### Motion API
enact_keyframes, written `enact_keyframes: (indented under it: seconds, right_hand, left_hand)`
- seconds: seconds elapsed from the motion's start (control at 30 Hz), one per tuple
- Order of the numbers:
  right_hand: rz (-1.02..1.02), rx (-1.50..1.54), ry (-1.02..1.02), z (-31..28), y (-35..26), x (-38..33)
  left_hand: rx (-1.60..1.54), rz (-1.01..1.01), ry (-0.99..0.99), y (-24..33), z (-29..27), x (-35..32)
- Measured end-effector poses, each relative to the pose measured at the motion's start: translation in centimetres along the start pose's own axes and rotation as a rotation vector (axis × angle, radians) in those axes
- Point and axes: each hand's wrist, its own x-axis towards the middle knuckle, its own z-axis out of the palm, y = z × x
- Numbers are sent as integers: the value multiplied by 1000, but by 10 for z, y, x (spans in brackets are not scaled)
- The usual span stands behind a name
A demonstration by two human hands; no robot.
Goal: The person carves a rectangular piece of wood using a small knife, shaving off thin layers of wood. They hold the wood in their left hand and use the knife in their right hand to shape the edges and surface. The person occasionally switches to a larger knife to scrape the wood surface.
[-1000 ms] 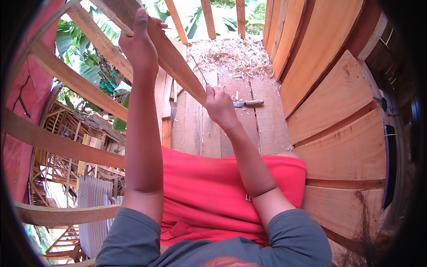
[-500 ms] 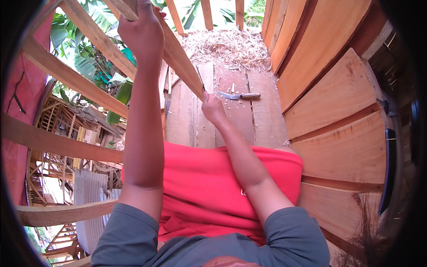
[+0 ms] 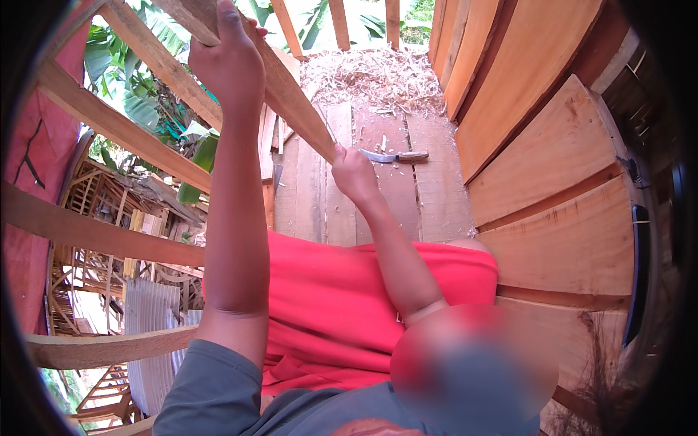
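Note:
My left hand (image 3: 229, 69) is raised and wrapped round a long wooden rail (image 3: 294, 105), which slants down toward me from the upper left. At the rail's near end, my right hand (image 3: 354, 174) is closed against the wood. A thin dark blade (image 3: 326, 122) runs from that fist along the rail's right edge; its handle is hidden in my fingers, so I cannot tell its exact kind. Just beyond my right hand, a curved knife (image 3: 407, 156) with a wooden handle lies on the floorboards (image 3: 378, 207).
Wood shavings (image 3: 374, 80) are heaped at the far end. A plank wall (image 3: 549, 225) rises on the right, and wooden slats (image 3: 109, 232) form an open railing on the left. Red cloth (image 3: 327, 298) covers my lap. A blurred patch hides my right upper arm.
My right hand has shifted slightly to the right against the rail's end, now covering the tip of the curved knife. My left hand keeps its grip.

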Motion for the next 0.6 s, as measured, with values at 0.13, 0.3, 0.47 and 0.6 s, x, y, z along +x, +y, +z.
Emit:
enact_keyframes:
  seconds: [0.13,0.3,0.47,0.6]
  right_hand:
    - [14,17,31,6,10,5]
    - [-48,-194,-11,12,31,4]
    - [-56,-312,0,8,31,3]
    - [17,-451,-7,6,58,5]
  left_hand:
    - [-22,14,-12,4,6,-2]
    - [5,-22,31,6,-4,-2]
    - [-57,-49,24,3,-20,2]
    - [-119,-48,41,7,-32,3]
